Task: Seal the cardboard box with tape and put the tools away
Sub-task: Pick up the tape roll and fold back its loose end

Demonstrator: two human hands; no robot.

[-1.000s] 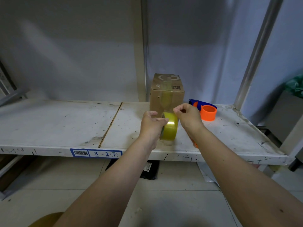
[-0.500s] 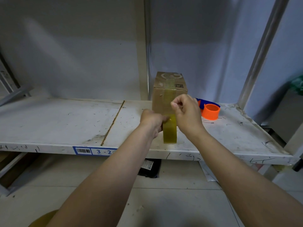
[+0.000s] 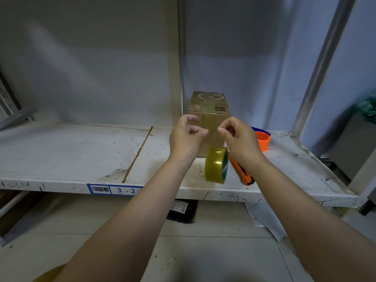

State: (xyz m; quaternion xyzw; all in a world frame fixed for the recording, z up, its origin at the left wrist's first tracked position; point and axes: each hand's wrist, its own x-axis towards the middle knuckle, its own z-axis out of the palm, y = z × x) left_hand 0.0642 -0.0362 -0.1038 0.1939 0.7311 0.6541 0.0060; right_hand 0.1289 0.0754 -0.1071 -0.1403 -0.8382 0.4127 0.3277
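Currently, a small cardboard box [image 3: 209, 119] is seen upright on the white shelf [image 3: 81, 151], with a strip of clear tape [image 3: 210, 127] laid over its top and down its near face. Both hands are raised just in front of that face: the left hand [image 3: 186, 139] and the right hand [image 3: 238, 137] are loosely curled, thumb near forefinger, and nothing can be made out pinched in either. A tape roll [image 3: 216, 164] stands on edge near the shelf's front lip, with an orange utility knife [image 3: 241, 171] just beside it. Should the roll be nudged, it may well roll off the edge. An unpressed strip end could also lift.
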